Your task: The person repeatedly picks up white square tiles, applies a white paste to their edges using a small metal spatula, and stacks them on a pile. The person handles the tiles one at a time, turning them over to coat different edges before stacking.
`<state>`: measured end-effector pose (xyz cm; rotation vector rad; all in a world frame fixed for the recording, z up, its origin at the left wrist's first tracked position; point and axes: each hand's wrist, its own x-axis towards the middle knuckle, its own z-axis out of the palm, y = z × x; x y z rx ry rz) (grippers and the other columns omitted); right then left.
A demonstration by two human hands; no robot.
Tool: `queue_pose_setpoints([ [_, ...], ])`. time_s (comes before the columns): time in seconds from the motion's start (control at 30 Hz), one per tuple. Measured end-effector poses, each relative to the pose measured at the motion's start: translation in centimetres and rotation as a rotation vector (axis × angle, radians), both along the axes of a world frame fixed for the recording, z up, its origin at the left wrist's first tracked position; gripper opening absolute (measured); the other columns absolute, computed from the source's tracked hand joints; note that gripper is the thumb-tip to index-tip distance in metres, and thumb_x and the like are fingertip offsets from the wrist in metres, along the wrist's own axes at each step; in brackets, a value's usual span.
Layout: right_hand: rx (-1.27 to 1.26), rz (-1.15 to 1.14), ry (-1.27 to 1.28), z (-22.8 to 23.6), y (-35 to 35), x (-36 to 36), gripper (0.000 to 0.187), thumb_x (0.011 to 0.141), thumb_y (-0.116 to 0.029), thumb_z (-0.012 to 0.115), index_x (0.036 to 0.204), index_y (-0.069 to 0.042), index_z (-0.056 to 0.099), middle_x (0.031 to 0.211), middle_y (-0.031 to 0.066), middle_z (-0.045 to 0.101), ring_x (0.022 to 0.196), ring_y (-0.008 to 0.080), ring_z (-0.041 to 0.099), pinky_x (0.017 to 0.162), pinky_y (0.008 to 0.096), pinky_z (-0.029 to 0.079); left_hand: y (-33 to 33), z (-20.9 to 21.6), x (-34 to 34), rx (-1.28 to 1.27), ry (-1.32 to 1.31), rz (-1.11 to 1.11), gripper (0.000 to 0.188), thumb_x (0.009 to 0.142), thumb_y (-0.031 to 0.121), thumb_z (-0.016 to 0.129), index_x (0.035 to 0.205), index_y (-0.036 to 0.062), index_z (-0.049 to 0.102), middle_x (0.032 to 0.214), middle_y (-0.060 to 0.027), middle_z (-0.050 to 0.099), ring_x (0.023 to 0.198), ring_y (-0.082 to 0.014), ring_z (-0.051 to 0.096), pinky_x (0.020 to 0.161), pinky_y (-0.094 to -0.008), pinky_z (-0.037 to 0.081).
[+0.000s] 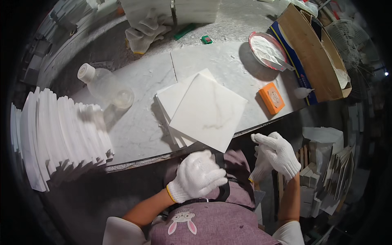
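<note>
With the left hand [198, 175] half-curled and the right hand [281, 154] bent over white fabric [260, 166], neither grip discernible, the top tile [210, 112] lies just beyond the left hand, roughly equal-sided, near corner pointing toward the wearer.

TEXT | orange block [263, 99]: pale label [275, 97], unreadable | cardboard box [309, 51]: print on blue strip [303, 78], unreadable

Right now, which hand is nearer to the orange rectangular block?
Right: the white-gloved right hand is just below the block in view; the left hand is farther, lower left.
</note>
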<state>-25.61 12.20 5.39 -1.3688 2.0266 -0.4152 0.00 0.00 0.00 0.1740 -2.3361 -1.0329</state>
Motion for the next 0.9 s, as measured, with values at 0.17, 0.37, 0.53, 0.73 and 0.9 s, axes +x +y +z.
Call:
queue_pose_setpoints([
  [0.17,-0.187,-0.187,-0.128,-2.4,0.9,1.1,0.041,0.088,-0.007,0.063,0.128,-0.011,0.069,0.095,0.0128,0.064,0.09,0.027,0.065,0.082,0.0333,0.052,0.8,1.3,1.4,0.009,-0.098,0.101,0.031,0.083,0.039,0.071,0.071,0.0113,0.063,0.054,-0.0071,0.044,0.053,-0.0279,0.049,0.051,-0.041,0.038],
  [0.37,-0.209,-0.157,-0.113,-2.6,0.1,1.3,0.041,0.089,-0.006,0.062,0.129,-0.008,0.067,0.096,0.0126,0.064,0.09,0.0268,0.064,0.084,0.0335,0.052,-0.7,2.7,1.0,-0.14,-0.295,0.083,0.03,0.074,0.019,0.074,0.102,0.0094,0.068,0.074,-0.0048,0.057,0.071,-0.0256,0.059,0.067,-0.0389,0.049],
  [0.53,-0.178,-0.513,-0.648,-2.9,-1.3,1.6,0.045,0.098,-0.012,0.059,0.138,0.007,0.055,0.127,0.0128,0.065,0.116,0.0175,0.06,0.103,0.0305,0.045,0.7,0.8,0.0,-0.238,-0.15,0.228,0.037,0.075,0.013,0.072,0.113,0.0129,0.069,0.109,-0.0052,0.063,0.104,-0.0248,0.06,0.093,-0.0441,0.051],
  [0.73,-0.332,-0.577,-0.923,-5.8,-4.3,0.8,0.052,0.1,-0.015,0.055,0.146,0.008,0.046,0.144,0.0164,0.055,0.13,0.021,0.054,0.109,0.0318,0.042,0.0,-0.2,-2.7,-0.542,-0.169,0.461,0.045,0.081,0.009,0.067,0.125,0.0162,0.065,0.133,-0.0071,0.056,0.122,-0.0284,0.053,0.108,-0.0464,0.044],
  [0.9,-0.244,-0.579,-1.021,-5.9,-4.1,1.3,0.055,0.098,-0.017,0.06,0.145,0.008,0.046,0.142,0.0167,0.057,0.126,0.02,0.057,0.107,0.0309,0.045,-0.7,-1.7,-3.1,-0.6,-0.269,0.496,0.057,0.075,0.013,0.074,0.131,0.0183,0.064,0.136,-0.0086,0.056,0.129,-0.0306,0.05,0.112,-0.0496,0.039],
])
